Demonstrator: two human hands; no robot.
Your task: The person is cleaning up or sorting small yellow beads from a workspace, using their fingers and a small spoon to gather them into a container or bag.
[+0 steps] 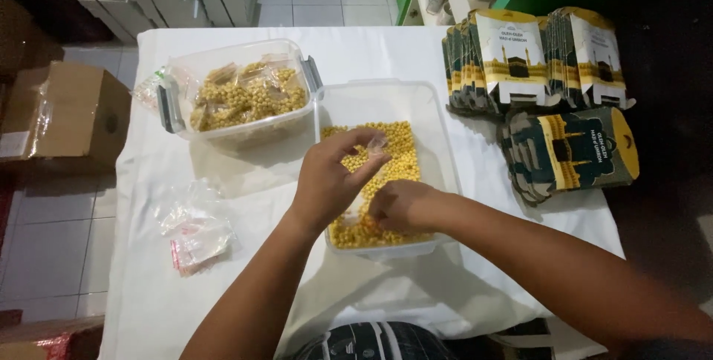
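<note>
A clear plastic tub on the white-covered table holds many small yellow beads. My left hand hovers over it, fingers pinched on a small clear plastic bag. My right hand rests low in the tub among the beads, fingers curled closed; whether it holds beads is hidden.
A second clear tub at the back left holds small filled bags of beads. A loose pile of empty clear bags lies at the left. Stacks of flat printed cartons and darker ones stand at the right. A cardboard box sits on the floor.
</note>
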